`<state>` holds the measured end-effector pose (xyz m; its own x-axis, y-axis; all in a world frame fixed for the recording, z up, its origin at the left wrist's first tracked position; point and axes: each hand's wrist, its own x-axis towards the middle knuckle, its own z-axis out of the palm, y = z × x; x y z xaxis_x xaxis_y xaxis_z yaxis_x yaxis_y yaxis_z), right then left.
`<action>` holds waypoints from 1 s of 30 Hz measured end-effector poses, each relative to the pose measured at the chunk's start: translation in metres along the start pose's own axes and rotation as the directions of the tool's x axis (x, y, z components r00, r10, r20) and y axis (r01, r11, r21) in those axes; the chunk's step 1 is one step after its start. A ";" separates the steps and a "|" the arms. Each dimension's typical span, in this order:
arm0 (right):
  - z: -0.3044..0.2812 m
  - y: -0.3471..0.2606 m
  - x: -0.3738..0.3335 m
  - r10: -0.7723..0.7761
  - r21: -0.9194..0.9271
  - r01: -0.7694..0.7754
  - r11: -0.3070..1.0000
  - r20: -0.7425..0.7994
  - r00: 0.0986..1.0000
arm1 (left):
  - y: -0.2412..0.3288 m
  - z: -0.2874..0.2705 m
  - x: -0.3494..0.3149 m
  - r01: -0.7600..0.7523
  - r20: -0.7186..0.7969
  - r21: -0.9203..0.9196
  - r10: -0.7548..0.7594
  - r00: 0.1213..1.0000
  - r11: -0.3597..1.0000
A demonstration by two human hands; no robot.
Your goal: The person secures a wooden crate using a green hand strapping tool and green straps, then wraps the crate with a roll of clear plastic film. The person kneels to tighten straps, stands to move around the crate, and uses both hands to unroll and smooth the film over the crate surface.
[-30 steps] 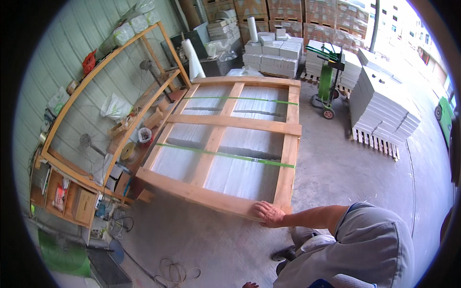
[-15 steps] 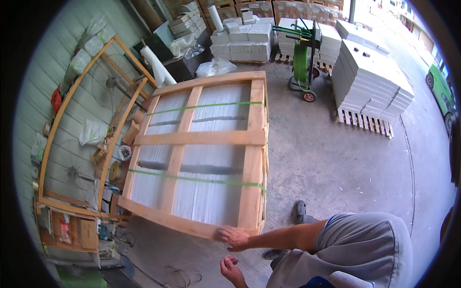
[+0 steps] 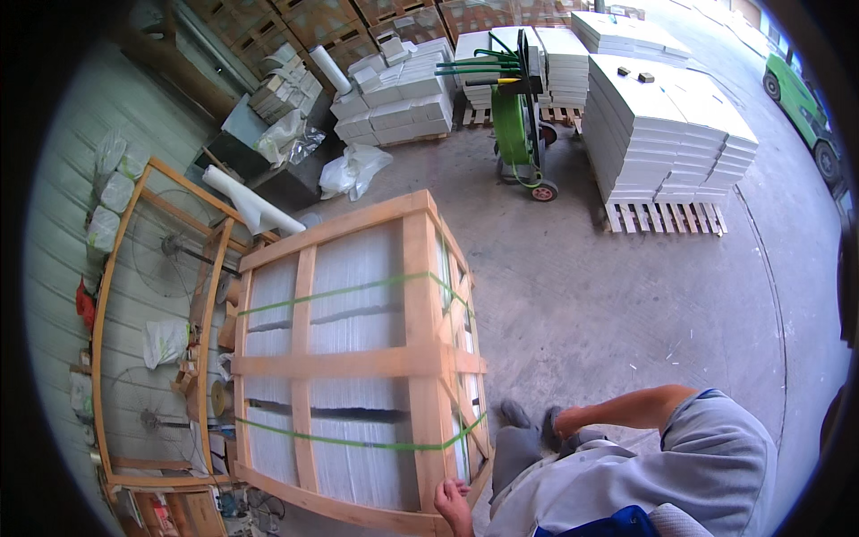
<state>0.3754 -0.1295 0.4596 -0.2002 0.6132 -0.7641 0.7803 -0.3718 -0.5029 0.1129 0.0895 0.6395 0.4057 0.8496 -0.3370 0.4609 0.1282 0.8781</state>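
likely warehouse yard, palletised slabs point(image 3: 671, 116), wooden crate point(image 3: 358, 358)

The person wears a grey short-sleeved shirt point(image 3: 716, 456), grey trousers point(image 3: 514, 461), dark shoes point(image 3: 514, 413) and something blue at the chest point(image 3: 617, 524).

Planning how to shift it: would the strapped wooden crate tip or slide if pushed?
The wooden crate is packed full of pale sheets, so probably very heavy and unlikely to slide by hand. Broad and low, it seems unlikely to tip. The left hand rests on its near corner.
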 end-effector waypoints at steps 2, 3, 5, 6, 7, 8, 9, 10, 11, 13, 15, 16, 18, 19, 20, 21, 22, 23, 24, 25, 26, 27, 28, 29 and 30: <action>0.009 0.028 0.005 -0.044 0.054 0.043 0.998 0.016 0.999 | 0.019 0.026 0.045 -0.036 0.063 0.023 0.035 0.997 0.999; 0.003 0.041 0.009 -0.089 0.114 0.098 0.989 -0.077 0.993 | 0.029 0.041 0.068 -0.021 0.090 -0.024 0.023 0.996 0.999; -0.019 0.058 0.015 -0.088 0.144 0.107 0.984 -0.131 0.987 | 0.050 0.068 0.116 -0.070 0.155 -0.001 0.070 0.985 0.998; -0.040 0.069 0.016 -0.093 0.235 0.130 0.963 -0.161 0.983 | 0.065 0.085 0.145 -0.096 0.192 0.009 0.092 0.977 0.995; -0.058 0.072 0.018 -0.071 0.288 0.108 0.952 -0.136 0.988 | 0.080 0.097 0.166 -0.105 0.221 -0.003 0.103 0.970 0.995; -0.075 0.078 0.017 -0.079 0.344 0.110 0.932 -0.101 0.992 | 0.095 0.110 0.187 -0.104 0.255 -0.004 0.102 0.962 0.995; -0.094 0.085 0.017 -0.122 0.362 0.148 0.920 -0.093 0.988 | 0.111 0.122 0.207 -0.109 0.291 -0.007 0.106 0.951 0.994; -0.111 0.092 0.017 -0.117 0.305 0.154 0.940 -0.137 0.984 | 0.128 0.134 0.225 -0.137 0.313 0.006 0.129 0.941 0.990; -0.123 0.098 0.017 -0.148 0.249 0.187 0.950 -0.168 0.975 | 0.143 0.146 0.242 -0.166 0.335 0.022 0.149 0.930 0.986; -0.142 0.109 0.019 -0.076 0.185 0.106 0.977 -0.163 0.984 | 0.167 0.166 0.270 -0.177 0.382 -0.001 0.164 0.909 0.984; -0.158 0.118 0.026 -0.006 0.239 0.057 0.969 -0.211 0.977 | 0.185 0.179 0.292 -0.190 0.388 0.004 0.174 0.905 0.982; -0.168 0.124 0.028 0.056 0.262 0.004 0.965 -0.222 0.973 | 0.193 0.191 0.306 -0.206 0.404 -0.023 0.197 0.893 0.978; -0.192 0.136 0.029 0.139 0.313 -0.086 0.946 -0.152 0.979 | 0.204 0.208 0.325 -0.205 0.431 -0.013 0.190 0.882 0.979; -0.209 0.142 0.028 0.172 0.333 -0.126 0.934 -0.112 0.979 | 0.207 0.215 0.333 -0.193 0.433 -0.004 0.175 0.884 0.981; -0.225 0.150 0.022 0.140 0.262 -0.105 0.959 -0.120 0.983 | 0.211 0.223 0.340 -0.152 0.427 0.018 0.130 0.895 0.988; -0.242 0.156 0.015 0.025 0.044 -0.018 0.999 -0.183 0.983 | 0.213 0.232 0.345 -0.158 0.419 0.013 0.138 0.897 0.987; -0.261 0.163 0.010 0.053 0.013 -0.052 0.999 -0.162 0.985 | 0.216 0.242 0.351 -0.166 0.410 0.009 0.148 0.900 0.986; -0.280 0.171 0.004 0.069 -0.021 -0.073 0.997 -0.151 0.986 | 0.219 0.253 0.357 -0.145 0.399 0.020 0.124 0.909 0.989; -0.297 0.181 -0.001 0.078 -0.066 -0.088 0.994 -0.143 0.987 | 0.221 0.264 0.364 -0.113 0.385 0.032 0.092 0.918 0.993; -0.315 0.193 -0.005 0.096 -0.038 -0.104 0.994 -0.182 0.979 | 0.224 0.278 0.372 -0.122 0.374 0.021 0.105 0.922 0.992; -0.331 0.208 -0.008 0.107 -0.020 -0.115 0.993 -0.224 0.969 | 0.226 0.294 0.381 -0.136 0.364 0.001 0.126 0.923 0.991; -0.347 0.227 -0.011 0.119 -0.005 -0.125 0.992 -0.269 0.956 | 0.226 0.311 0.390 -0.142 0.349 -0.007 0.136 0.927 0.990; -0.362 0.247 -0.011 0.122 -0.030 -0.139 0.990 -0.321 0.939 | 0.226 0.326 0.402 -0.168 0.347 -0.052 0.176 0.921 0.984; -0.378 0.272 -0.015 0.134 -0.053 -0.165 0.985 -0.372 0.918 | 0.225 0.344 0.415 -0.126 0.323 -0.015 0.124 0.938 0.992; -0.392 0.300 -0.020 0.148 -0.071 -0.195 0.978 -0.420 0.896 | 0.223 0.360 0.426 -0.096 0.313 -0.015 0.096 0.945 0.995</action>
<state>0.8459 0.0197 0.4823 0.1846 0.7868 -0.5889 0.8445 -0.4335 -0.3144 0.6725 0.2960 0.5699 0.6748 0.6549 -0.3402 0.4078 0.0533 0.9115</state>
